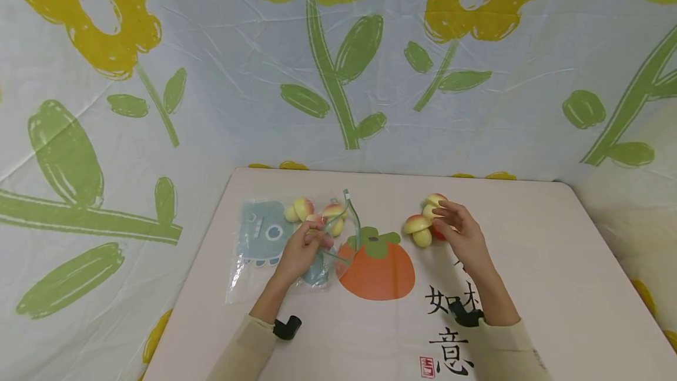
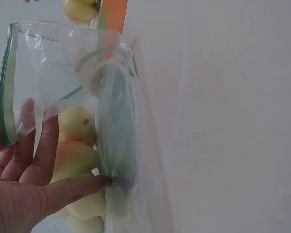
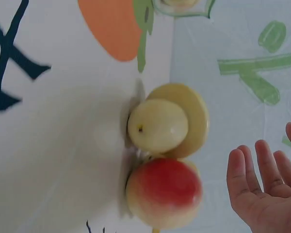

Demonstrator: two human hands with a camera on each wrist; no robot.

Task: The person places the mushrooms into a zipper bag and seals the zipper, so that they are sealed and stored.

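My left hand (image 1: 300, 251) pinches the rim of a clear zip bag (image 1: 261, 231) with a green zip strip and a blue-grey cartoon print. The bag's mouth stands raised and open in the left wrist view. Several toy mushrooms (image 1: 301, 209), yellow with reddish caps, show through the plastic. Over on the right, my right hand (image 1: 468, 240) hovers beside more toy mushrooms (image 1: 419, 230), fingers spread and relaxed. A gap separates it from a pale mushroom (image 3: 157, 125) and a red-capped one (image 3: 166, 191) in the right wrist view.
Underneath is a pale pink table mat (image 1: 550, 263) printed with an orange persimmon (image 1: 376, 272) and black characters (image 1: 452, 348). A white cloth (image 1: 222, 104) with yellow flowers and green leaves hangs behind and at the sides.
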